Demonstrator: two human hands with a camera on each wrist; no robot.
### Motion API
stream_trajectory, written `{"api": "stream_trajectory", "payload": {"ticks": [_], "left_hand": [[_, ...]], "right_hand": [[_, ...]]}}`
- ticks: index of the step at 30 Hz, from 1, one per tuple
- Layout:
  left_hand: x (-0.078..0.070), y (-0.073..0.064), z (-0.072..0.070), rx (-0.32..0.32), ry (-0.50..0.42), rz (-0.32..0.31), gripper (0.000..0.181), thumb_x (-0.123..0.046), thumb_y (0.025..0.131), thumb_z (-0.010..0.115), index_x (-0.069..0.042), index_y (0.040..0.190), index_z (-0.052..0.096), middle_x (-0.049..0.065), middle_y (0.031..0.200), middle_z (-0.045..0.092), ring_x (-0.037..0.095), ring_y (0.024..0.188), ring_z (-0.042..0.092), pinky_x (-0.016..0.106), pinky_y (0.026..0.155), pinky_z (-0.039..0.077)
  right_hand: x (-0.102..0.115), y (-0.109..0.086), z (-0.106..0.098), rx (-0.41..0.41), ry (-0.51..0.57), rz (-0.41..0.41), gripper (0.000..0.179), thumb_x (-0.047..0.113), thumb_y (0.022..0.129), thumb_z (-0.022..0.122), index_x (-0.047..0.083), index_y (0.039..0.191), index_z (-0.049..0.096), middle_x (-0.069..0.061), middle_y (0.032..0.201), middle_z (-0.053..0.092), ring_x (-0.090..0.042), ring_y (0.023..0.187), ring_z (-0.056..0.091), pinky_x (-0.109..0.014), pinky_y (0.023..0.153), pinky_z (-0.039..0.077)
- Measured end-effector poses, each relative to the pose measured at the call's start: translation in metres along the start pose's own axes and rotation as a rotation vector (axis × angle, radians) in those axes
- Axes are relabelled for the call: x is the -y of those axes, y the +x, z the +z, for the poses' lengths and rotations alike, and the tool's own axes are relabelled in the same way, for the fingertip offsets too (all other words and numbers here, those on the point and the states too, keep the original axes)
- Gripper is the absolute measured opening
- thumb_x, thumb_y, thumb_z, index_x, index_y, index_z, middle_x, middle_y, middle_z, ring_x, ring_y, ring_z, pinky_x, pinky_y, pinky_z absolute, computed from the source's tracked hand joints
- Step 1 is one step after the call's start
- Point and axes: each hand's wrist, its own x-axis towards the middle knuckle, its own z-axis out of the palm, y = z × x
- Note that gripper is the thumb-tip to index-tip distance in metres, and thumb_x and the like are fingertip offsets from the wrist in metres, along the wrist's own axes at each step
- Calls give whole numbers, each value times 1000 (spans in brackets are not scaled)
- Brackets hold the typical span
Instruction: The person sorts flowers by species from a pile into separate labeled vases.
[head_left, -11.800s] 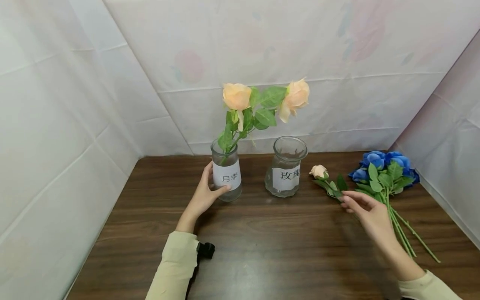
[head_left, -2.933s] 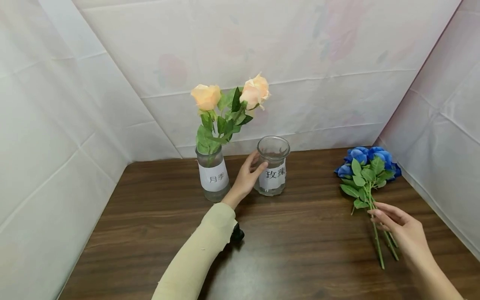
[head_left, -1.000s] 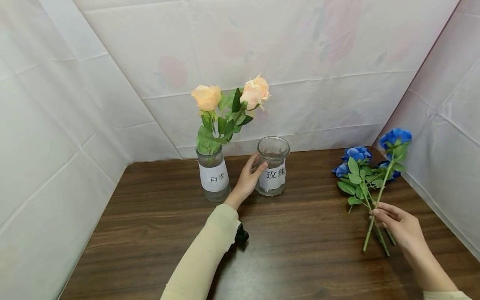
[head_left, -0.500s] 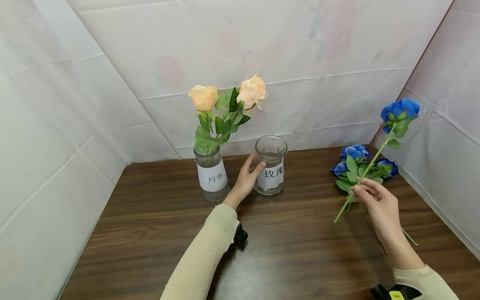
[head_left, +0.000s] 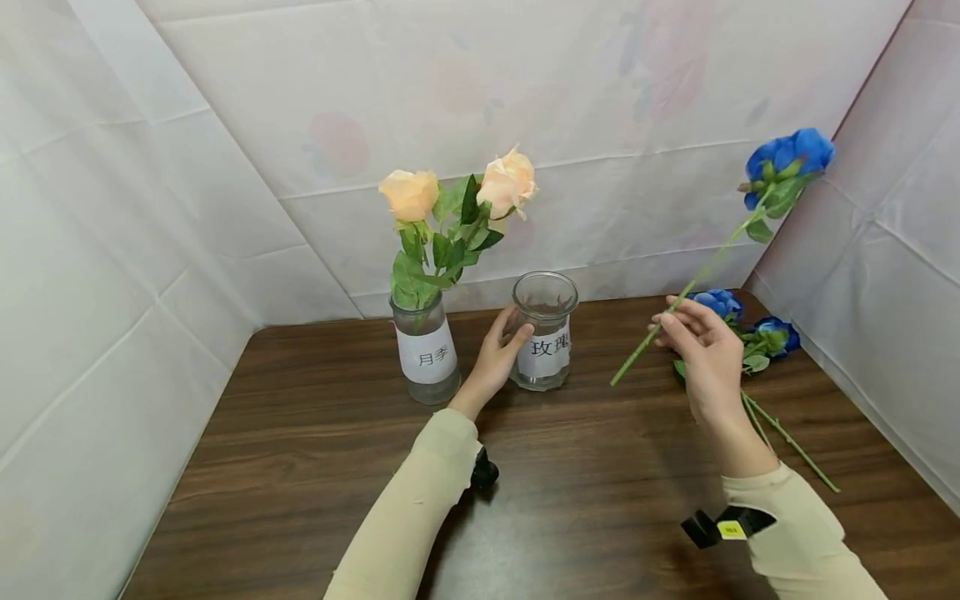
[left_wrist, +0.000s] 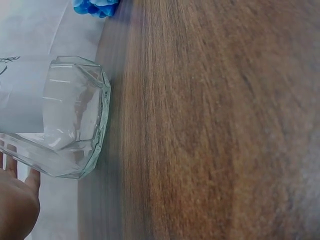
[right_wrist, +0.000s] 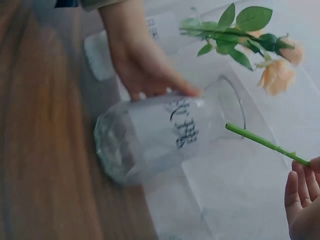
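Because the dark worktop (head_left: 300, 467) looks smooth, a knock could slide or tip whatever stands on it. The filled vase (head_left: 425, 358), bearing peach flowers (head_left: 507, 183), stands just beside the left grip (head_left: 491, 362), so a swinging forearm might topple it. The second vase (head_left: 546, 357) is upright, held round its side by that left grip; slackening there would leave it unsteadied against a push. The blue flower (head_left: 787, 162) hangs in the air to its right, its stem (right_wrist: 265, 143) pinched low by the right grip (head_left: 705, 354), a hold that could let it twist. The stem tip (right_wrist: 229, 127) might snag on the vase's rim.
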Motion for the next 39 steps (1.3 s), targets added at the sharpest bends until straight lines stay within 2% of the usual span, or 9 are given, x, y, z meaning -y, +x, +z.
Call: {"api": "stream_trajectory", "payload": {"ticks": [4, 8, 9, 18, 24, 28, 32, 36, 39], "left_hand": [[14, 8, 1, 7, 12, -14, 55, -13, 106, 48, -2, 155, 26, 23, 157, 29, 36, 144, 27, 50, 115, 25], [34, 16, 3, -17, 14, 4, 55, -16, 106, 49, -6, 156, 28, 19, 157, 31, 34, 144, 28, 50, 115, 25], [35, 16, 3, -23, 15, 12, 55, -18, 106, 50, -8, 156, 29, 17, 157, 32, 32, 144, 29, 49, 115, 26], [36, 14, 2, -35, 23, 26, 61, -42, 103, 52, -17, 155, 33, 11, 157, 35, 26, 143, 32, 45, 114, 28], [37, 14, 2, -33, 19, 30, 67, -49, 100, 52, -16, 155, 33, 10, 156, 36, 25, 142, 33, 44, 114, 29], [37, 15, 2, -36, 27, 23, 65, -45, 102, 52, -16, 155, 32, 11, 156, 36, 25, 142, 33, 44, 113, 30], [37, 15, 3, -37, 33, 4, 59, -33, 105, 52, -14, 156, 30, 14, 156, 34, 28, 143, 31, 46, 114, 28], [38, 16, 3, -34, 15, 5, 57, -21, 106, 50, -9, 156, 27, 18, 157, 31, 33, 144, 28, 50, 115, 26], [39, 16, 3, -33, 9, 13, 58, -22, 106, 50, -7, 156, 27, 18, 157, 31, 34, 144, 28, 51, 115, 26]], "right_hand": [[1, 10, 18, 1, 29, -53, 21, -1, 94, 65, -3, 115, 66, -8, 92, 70, -19, 79, 69, -25, 66, 55], [3, 19, 35, -2, 69, -102, 18, -3, 93, 65, -3, 111, 66, -9, 93, 70, -20, 78, 68, -25, 66, 55], [3, 21, 38, -4, 71, -114, 19, -2, 93, 66, -3, 112, 66, -8, 92, 70, -19, 78, 68, -26, 67, 54], [4, 44, 63, -25, 70, -211, 20, 3, 93, 68, 2, 113, 68, -6, 92, 69, -17, 80, 66, -26, 68, 53], [-4, 53, 76, -55, 37, -228, 16, 2, 93, 68, 4, 108, 68, -4, 95, 69, -15, 81, 66, -26, 68, 54], [-14, 54, 84, -39, 7, -227, 14, 1, 93, 68, 4, 106, 66, -3, 100, 69, -15, 83, 66, -26, 70, 55], [-27, 51, 91, -11, -61, -230, 13, 1, 93, 68, -1, 106, 65, 0, 104, 69, -13, 82, 66, -26, 71, 55], [-38, 45, 95, 6, -106, -218, 19, -1, 91, 69, -11, 107, 63, 3, 99, 70, -10, 79, 65, -23, 72, 54], [-43, 41, 97, 9, -112, -204, 19, -3, 91, 69, -13, 107, 63, 4, 94, 70, -9, 77, 65, -20, 72, 52]]}}
